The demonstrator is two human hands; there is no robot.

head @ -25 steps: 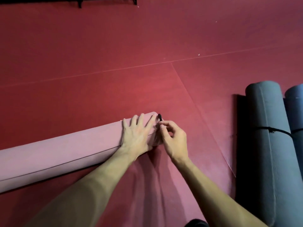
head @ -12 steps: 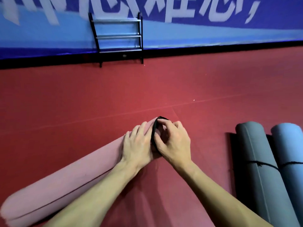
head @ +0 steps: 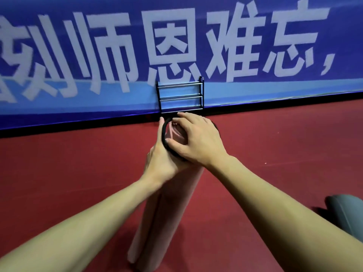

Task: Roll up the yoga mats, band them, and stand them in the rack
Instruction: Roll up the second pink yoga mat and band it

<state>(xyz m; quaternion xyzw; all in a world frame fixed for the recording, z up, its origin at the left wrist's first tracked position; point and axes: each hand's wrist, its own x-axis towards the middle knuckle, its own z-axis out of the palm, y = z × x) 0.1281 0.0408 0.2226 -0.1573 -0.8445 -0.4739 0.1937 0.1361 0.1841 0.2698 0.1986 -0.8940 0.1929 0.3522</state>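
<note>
A rolled pink yoga mat (head: pixel 167 218) is tipped up off the red floor, its far end raised toward me. A black elastic band (head: pixel 164 134) is stretched around that raised end. My left hand (head: pixel 159 158) grips the mat just below the band, fingers curled round the roll on its left side. My right hand (head: pixel 194 140) covers the end from the right, its fingers and thumb hooked on the band. A black metal rack (head: pixel 180 97) with silver bars stands against the far wall, right behind the hands.
A rolled grey mat (head: pixel 345 211) lies on the floor at the lower right edge. A blue banner (head: pixel 78 55) with large white characters covers the wall. Red floor (head: pixel 68 163) stretches left and right of the pink roll.
The pink roll has swung from lying across the floor to tipped up and pointing at the rack. The band has spread wider over its end. The view has lifted toward the wall.
</note>
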